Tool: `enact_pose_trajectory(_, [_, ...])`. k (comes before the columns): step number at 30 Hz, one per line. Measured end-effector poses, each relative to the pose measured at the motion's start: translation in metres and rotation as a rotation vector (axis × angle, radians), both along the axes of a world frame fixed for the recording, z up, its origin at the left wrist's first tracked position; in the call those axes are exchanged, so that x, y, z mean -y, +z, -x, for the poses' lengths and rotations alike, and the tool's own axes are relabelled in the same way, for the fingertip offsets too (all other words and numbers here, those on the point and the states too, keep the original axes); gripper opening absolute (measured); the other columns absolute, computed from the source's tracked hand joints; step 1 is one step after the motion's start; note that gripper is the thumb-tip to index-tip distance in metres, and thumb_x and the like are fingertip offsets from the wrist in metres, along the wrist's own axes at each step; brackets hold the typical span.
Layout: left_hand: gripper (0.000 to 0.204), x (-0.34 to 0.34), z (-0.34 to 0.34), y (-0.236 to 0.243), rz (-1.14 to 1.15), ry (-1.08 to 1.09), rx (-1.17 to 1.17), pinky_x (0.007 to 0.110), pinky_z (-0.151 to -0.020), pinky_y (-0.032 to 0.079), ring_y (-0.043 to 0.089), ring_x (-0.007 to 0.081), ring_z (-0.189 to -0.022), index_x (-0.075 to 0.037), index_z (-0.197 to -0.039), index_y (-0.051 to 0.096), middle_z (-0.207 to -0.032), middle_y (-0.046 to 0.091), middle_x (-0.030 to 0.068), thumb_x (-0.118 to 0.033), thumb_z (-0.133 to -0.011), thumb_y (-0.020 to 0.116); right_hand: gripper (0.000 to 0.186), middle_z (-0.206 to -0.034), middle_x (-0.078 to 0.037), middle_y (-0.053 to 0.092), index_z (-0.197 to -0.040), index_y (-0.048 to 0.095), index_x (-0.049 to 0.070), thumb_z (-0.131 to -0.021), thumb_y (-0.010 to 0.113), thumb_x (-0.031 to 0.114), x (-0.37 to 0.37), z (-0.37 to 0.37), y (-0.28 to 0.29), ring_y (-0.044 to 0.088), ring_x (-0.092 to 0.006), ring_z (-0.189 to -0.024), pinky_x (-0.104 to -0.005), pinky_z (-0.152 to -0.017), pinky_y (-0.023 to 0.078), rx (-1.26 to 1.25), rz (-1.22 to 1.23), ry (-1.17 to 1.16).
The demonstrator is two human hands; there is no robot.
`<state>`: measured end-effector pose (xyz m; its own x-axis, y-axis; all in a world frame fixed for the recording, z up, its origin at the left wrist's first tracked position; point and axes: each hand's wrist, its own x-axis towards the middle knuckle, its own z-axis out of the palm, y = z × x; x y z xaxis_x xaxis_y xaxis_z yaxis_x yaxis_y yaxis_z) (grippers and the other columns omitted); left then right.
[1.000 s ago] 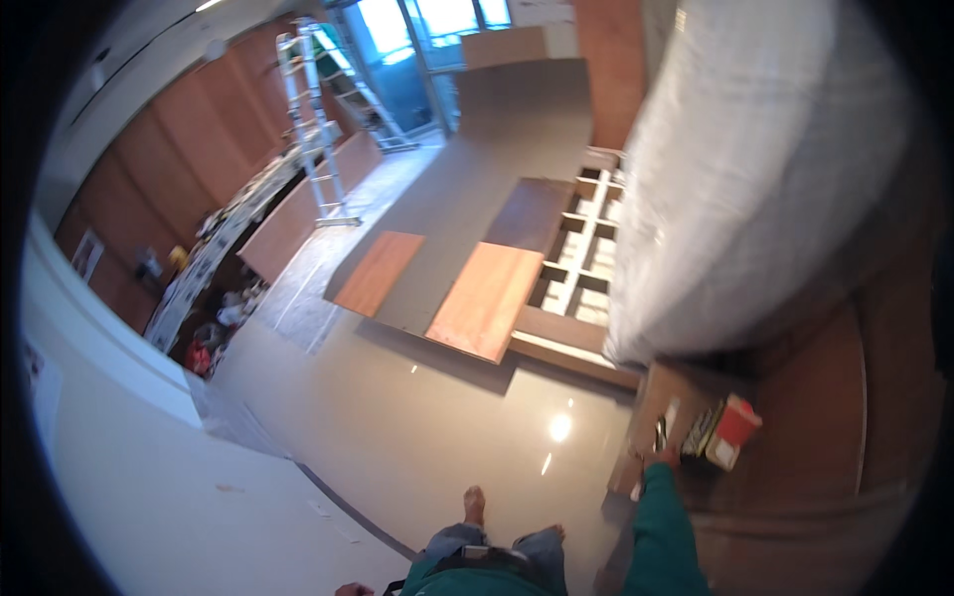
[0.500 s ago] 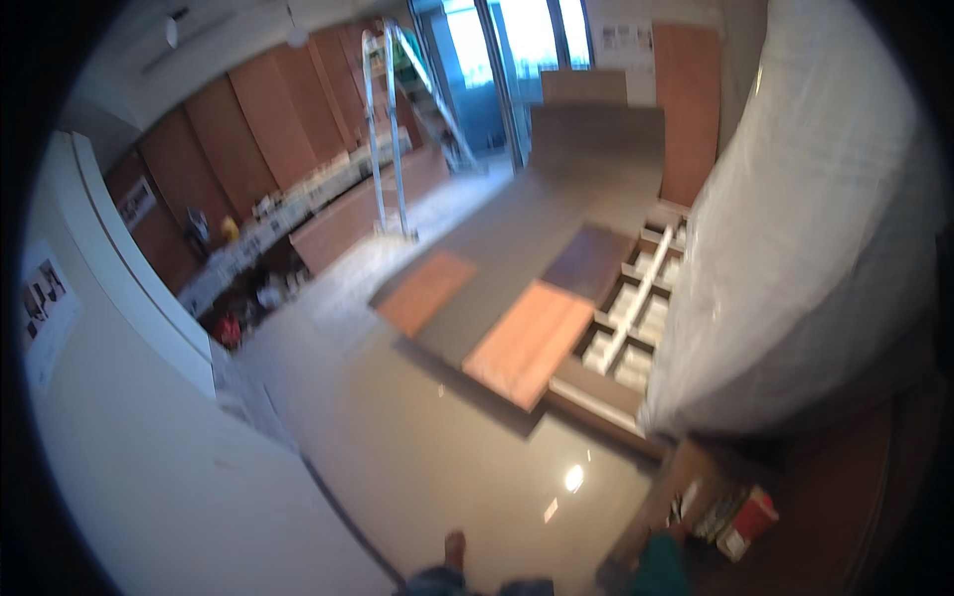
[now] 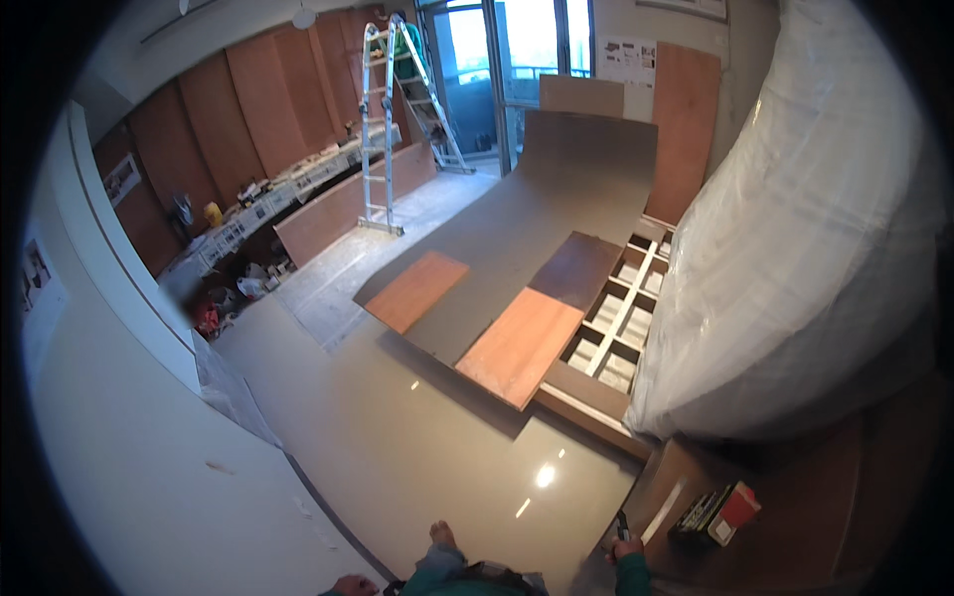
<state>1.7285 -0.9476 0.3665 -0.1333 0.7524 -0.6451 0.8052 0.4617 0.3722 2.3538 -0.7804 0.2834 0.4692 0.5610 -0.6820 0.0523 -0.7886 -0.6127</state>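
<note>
My right hand (image 3: 626, 548) is at the lower right, its fingers closed round a slim black tool (image 3: 623, 522) whose kind I cannot make out. It is at the left edge of a brown board surface (image 3: 785, 517). On that surface, right of the hand, stands a small black box with a red and white end (image 3: 717, 515). A pale narrow strip (image 3: 664, 510) lies between hand and box. My left hand (image 3: 355, 585) hangs low at the bottom edge, partly cut off, with no held thing visible. My bare foot (image 3: 442, 534) shows on the floor.
Ahead lies a large grey sheet (image 3: 477, 268) with wooden panels (image 3: 522, 348) on it. Beside it is a gridded frame (image 3: 606, 318). Plastic sheeting (image 3: 775, 258) hangs at right. A stepladder (image 3: 378, 139) stands farther back, a person in green (image 3: 405, 52) behind it. A white wall (image 3: 149, 437) borders the left.
My left hand has come into view at the bottom. My right hand has shifted left, and the black tool now shows above it. The view has turned slightly and is sharper.
</note>
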Motion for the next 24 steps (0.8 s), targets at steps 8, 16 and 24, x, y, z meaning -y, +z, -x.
enact_pose_trajectory(8, [0.041, -0.076, 0.069, -0.035, 0.066, 0.278, 0.182, 0.042, -0.081, 0.053, 0.068, 0.0325, -0.086, -0.008, -0.095, 0.072, -0.087, 0.071, 0.0155, -0.045, -0.080, 0.065, 0.034, -0.074, -0.014, 0.058, -0.111, 0.051, 0.001, -0.096, 0.053, 0.031, 0.032, 0.078, 0.012, 0.061, -0.0264, -0.052, -0.0410, -0.047, 0.053, 0.065, 0.123, -0.064])
enact_pose_trajectory(16, [0.042, -0.079, 0.185, -0.079, 0.032, 0.380, 0.151, 0.042, -0.085, 0.052, 0.067, 0.0335, -0.093, -0.008, -0.099, 0.072, -0.094, 0.071, 0.0157, -0.045, -0.079, 0.065, 0.037, -0.096, -0.024, 0.065, -0.115, 0.060, 0.002, -0.090, 0.056, 0.030, 0.012, 0.140, -0.056, 0.064, -0.0373, -0.083, -0.0476, -0.076, 0.051, 0.766, 0.147, 1.246])
enact_pose_trajectory(24, [0.025, -0.079, 0.251, -0.086, 0.060, 0.886, 0.340, 0.031, -0.054, 0.053, 0.064, 0.0159, -0.060, -0.004, -0.096, 0.069, -0.079, 0.067, 0.0074, -0.026, -0.084, 0.066, 0.041, -0.106, -0.029, 0.064, -0.108, 0.062, -0.004, -0.092, 0.059, 0.034, -0.051, 0.241, 0.019, 0.063, -0.0440, -0.098, -0.0468, -0.082, 0.051, 0.538, 0.260, 0.492])
